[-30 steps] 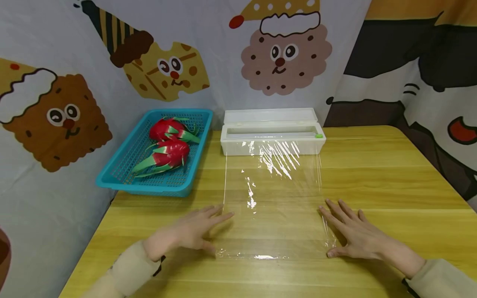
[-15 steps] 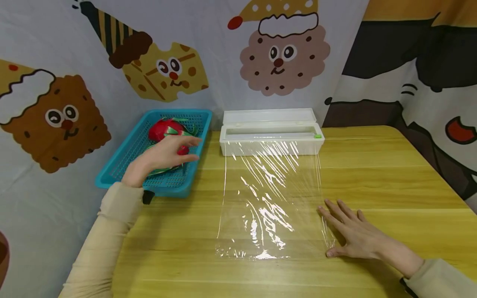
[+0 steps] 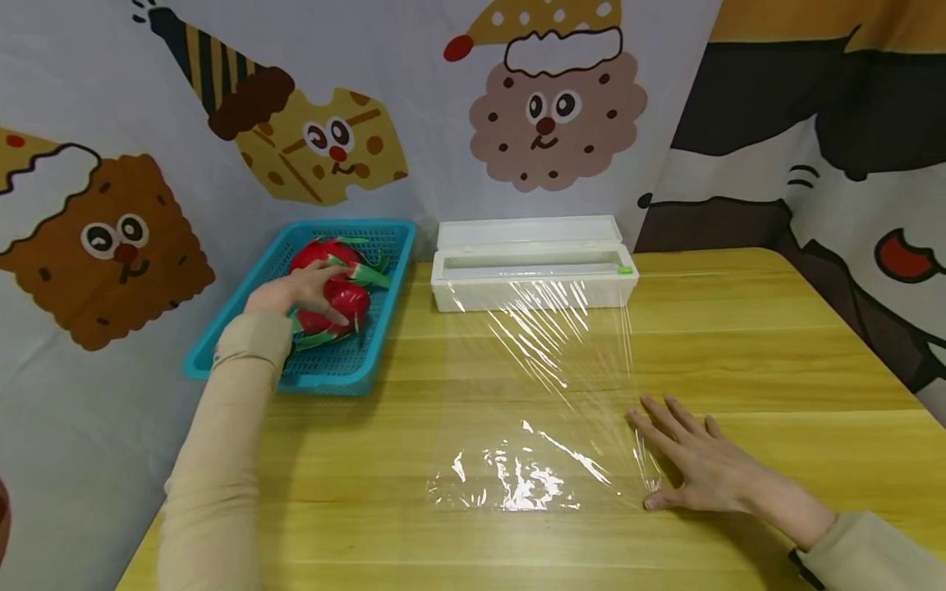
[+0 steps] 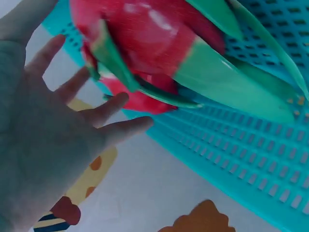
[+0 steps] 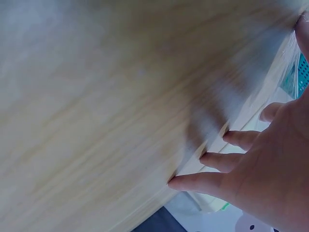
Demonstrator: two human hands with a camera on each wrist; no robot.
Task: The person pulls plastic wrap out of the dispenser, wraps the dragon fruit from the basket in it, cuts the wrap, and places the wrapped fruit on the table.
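Observation:
Two red dragon fruits with green leaf tips lie in a blue plastic basket. Over the nearer dragon fruit my left hand reaches with fingers spread. The left wrist view has its palm beside the red skin of a dragon fruit, not wrapped round it. Behind lies the other dragon fruit, partly covered by the hand. A clear sheet of cling film runs from a white dispenser box across the table. Fingers spread, my right hand rests at the film's right edge.
The dispenser's lid is raised, and a green slider sits at its right end. A cartoon-printed cloth hangs behind the wooden table. The basket stands at the table's left side.
My left hand has left the film's lower left corner and moved up and left to the dragon fruits. The film's left side has wrinkled. My right hand has stayed in place.

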